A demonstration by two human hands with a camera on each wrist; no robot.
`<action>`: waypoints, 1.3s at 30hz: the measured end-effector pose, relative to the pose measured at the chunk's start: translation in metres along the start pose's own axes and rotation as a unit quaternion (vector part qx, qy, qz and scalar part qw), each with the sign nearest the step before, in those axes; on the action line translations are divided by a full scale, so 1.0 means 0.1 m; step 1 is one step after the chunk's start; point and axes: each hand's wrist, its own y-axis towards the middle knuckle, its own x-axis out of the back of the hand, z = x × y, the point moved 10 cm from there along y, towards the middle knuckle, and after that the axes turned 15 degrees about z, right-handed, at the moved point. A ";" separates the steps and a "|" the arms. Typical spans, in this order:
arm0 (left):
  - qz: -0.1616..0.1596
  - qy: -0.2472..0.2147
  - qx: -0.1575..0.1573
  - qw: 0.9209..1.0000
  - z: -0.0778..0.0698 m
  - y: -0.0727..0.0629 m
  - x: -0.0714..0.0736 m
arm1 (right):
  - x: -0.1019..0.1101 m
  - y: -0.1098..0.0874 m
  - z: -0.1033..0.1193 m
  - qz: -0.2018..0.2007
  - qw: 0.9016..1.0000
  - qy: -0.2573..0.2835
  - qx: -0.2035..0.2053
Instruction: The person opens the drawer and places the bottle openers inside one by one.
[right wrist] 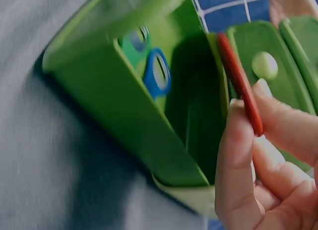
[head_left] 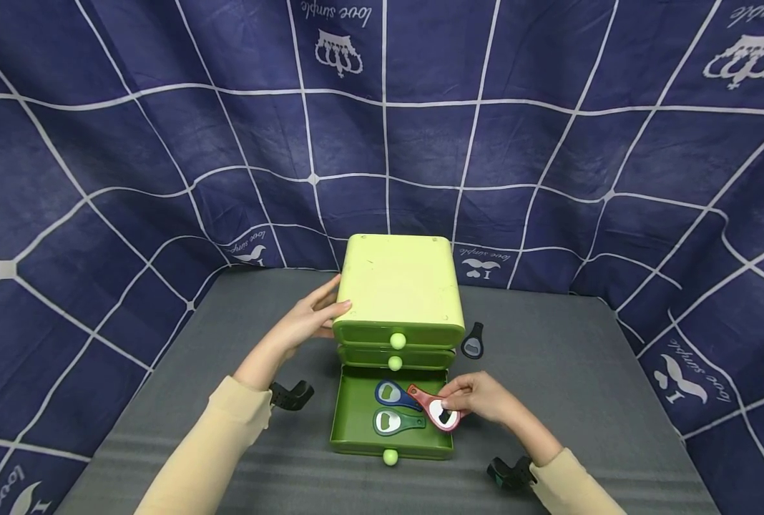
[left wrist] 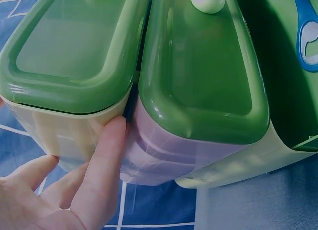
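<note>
My right hand pinches a red bottle opener over the right side of the pulled-out bottom drawer. In the right wrist view the red opener shows edge-on between thumb and fingers. Inside that drawer lie a blue bottle opener and a green bottle opener. My left hand rests with extended fingers against the left side of the drawer cabinet, near its top. In the left wrist view its fingertips touch the cabinet's pale side wall.
A black bottle opener lies on the grey table, right of the cabinet. The two upper drawers are closed, each with a round knob. A dark blue patterned curtain hangs behind and at both sides.
</note>
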 end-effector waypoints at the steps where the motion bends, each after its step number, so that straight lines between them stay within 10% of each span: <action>1: 0.000 0.000 0.000 1.000 0.00 0.00 0.00 | -0.04 0.04 0.01 -0.001 1.000 0.001 0.004; 39: 0.000 -0.003 0.006 1.000 0.01 0.01 0.01 | -0.75 0.76 0.17 -0.075 0.996 -0.040 -0.017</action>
